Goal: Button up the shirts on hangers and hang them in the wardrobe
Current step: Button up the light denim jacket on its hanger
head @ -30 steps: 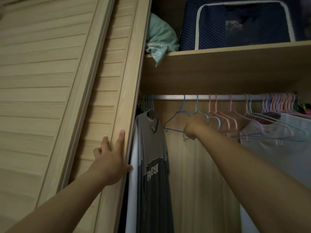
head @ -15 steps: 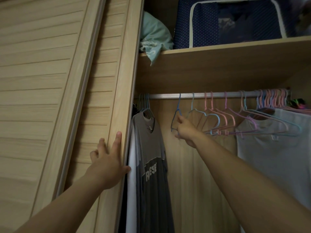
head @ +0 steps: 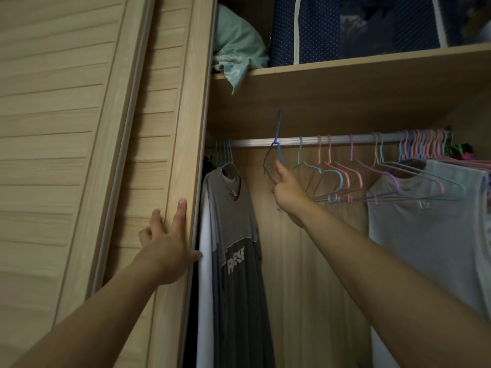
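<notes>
- One blue hanger (head: 276,155) is held by the right hand (head: 288,192). Its fingers are curled around the thin wire, and the hook pokes up above the rail (head: 313,141), in front of the shelf edge.
- No shirt is on this blue hanger.
- Many more bare hangers (head: 345,179), pink, blue and purple, hang on the rail just to the right of that hand.
- A grey shirt with white letters (head: 236,251) hangs at the left end of the rail, inside the wardrobe (head: 345,102).
- A pale shirt (head: 430,224) hangs on the right side, near the bare hangers.
- The left hand (head: 167,245) lies flat on the edge of the wooden sliding door (head: 170,128). Its fingers are straight and point up, and the thumb hooks around the door's edge.
- Up on the shelf sit a bunched-up green cloth (head: 236,49) and a dark blue dotted bag (head: 353,25), side by side.
</notes>
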The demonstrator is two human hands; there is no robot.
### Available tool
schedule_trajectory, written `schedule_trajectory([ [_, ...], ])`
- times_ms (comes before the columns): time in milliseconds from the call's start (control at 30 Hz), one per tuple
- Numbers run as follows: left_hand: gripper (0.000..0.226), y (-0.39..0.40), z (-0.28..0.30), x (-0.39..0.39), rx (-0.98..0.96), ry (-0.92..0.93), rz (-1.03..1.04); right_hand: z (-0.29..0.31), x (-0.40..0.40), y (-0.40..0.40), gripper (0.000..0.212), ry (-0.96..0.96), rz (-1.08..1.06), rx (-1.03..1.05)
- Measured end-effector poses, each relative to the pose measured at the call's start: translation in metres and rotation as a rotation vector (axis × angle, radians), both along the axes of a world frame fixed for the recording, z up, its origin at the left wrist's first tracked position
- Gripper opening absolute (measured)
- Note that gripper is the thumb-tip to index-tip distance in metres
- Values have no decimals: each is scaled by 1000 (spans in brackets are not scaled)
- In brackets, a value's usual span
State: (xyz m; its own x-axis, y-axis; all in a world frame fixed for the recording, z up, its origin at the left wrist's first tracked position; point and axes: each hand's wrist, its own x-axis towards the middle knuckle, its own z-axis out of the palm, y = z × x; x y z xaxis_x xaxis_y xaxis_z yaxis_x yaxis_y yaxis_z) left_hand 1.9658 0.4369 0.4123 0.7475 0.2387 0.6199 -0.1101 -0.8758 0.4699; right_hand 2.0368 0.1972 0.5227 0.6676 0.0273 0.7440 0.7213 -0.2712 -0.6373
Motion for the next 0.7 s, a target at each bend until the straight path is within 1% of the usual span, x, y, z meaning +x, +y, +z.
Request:
schedule_trajectory([
  [100, 117, 0, -2, 1, 2, 37, 21, -24, -29, -4, 81, 5, 23, 7],
  [200, 116, -7, -2, -2, -28, 46, 45, -58, -74, -12, 78, 23, 65, 18],
  [300, 111, -15, -6, -9, -90, 101, 88, -98, -117, -26, 75, 19, 20, 13],
  [400, 99, -34, -38, -30, -61, 171, 186, -152, -144, -56, 76, 18, -60, -60],
  [467, 88, -57, -86, -63, -112, 163, 136, -196, -162, -81, 76, 77, -78, -78],
  [533, 78, -89, -149, -110, -164, 129, -4, -248, -185, -110, 76, 133, -54, -72],
  [567, 73, -110, -185, -136, -194, 158, -90, -277, -197, -126, 77, 158, -34, -73],
  [600, 68, -130, -220, -161, -216, 195, -174, -305, -212, -142, 79, 188, -11, -75],
  [633, 62, -155, -254, -185, -260, 272, -240, -334, -228, -160, 81, 234, 14, -60],
  [700, 50, -209, -319, -233, -454, 465, -320, -390, -265, -195, 82, 305, 58, -39],
])
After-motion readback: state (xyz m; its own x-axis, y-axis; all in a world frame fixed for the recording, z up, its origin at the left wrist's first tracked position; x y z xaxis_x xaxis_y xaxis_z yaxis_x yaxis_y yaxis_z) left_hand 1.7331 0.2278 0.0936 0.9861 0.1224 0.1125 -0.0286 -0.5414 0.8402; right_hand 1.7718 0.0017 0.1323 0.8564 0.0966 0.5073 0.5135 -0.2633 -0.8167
